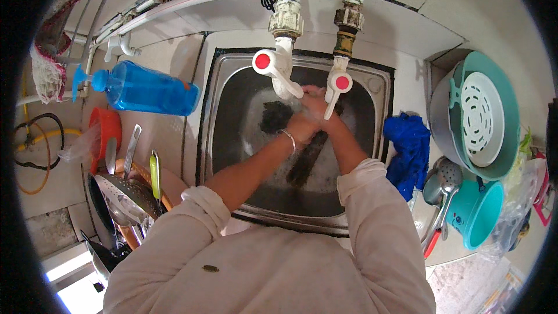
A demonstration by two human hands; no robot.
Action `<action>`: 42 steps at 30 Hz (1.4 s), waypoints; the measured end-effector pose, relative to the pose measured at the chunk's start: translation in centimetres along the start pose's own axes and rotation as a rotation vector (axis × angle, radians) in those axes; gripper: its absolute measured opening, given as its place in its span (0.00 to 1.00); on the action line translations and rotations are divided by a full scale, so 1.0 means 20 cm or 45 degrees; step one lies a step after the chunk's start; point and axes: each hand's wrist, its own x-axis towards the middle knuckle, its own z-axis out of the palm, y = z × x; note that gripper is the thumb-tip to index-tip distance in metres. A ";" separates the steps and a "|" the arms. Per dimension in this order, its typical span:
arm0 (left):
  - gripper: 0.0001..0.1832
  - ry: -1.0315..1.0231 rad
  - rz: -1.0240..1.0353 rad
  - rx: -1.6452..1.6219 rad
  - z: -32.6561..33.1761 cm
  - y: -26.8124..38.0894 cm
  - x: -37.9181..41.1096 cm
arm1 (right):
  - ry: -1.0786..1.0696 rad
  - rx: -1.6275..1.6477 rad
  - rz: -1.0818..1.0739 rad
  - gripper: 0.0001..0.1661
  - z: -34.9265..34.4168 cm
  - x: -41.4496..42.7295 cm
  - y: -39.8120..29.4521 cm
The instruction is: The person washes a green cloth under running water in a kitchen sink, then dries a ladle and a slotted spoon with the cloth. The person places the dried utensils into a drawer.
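My left hand (301, 127), with a bracelet at its wrist, and my right hand (314, 100) meet over the steel sink (209, 139), just below two white plastic taps. Their fingers overlap and blur together, so whether anything is between them is unclear. The left tap (279, 69) has a red disc and its spout ends just above my hands. Beside my right hand is the other tap (338, 80), also with a red disc. Dark patches and whitish suds or water show on the basin floor (279, 157).
Left of the sink lie a blue soap pump bottle (150, 89), a red plastic container (107, 133) and kitchen utensils with a perforated skimmer (130, 192). On the right are a blue cloth (405, 152), nested basins with a white strainer (481, 120), ladles (449, 174) and a turquoise pot (473, 213).
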 end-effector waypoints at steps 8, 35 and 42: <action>0.18 0.416 0.418 0.976 -0.09 -0.02 0.14 | 0.482 0.506 0.237 0.12 0.03 0.14 0.31; 0.14 0.522 0.441 1.285 0.02 -0.03 0.04 | 1.046 -0.459 -0.120 0.09 0.09 0.11 0.26; 0.11 -0.034 0.128 0.354 -0.12 0.06 0.07 | 0.372 0.753 0.242 0.18 -0.08 -0.03 0.07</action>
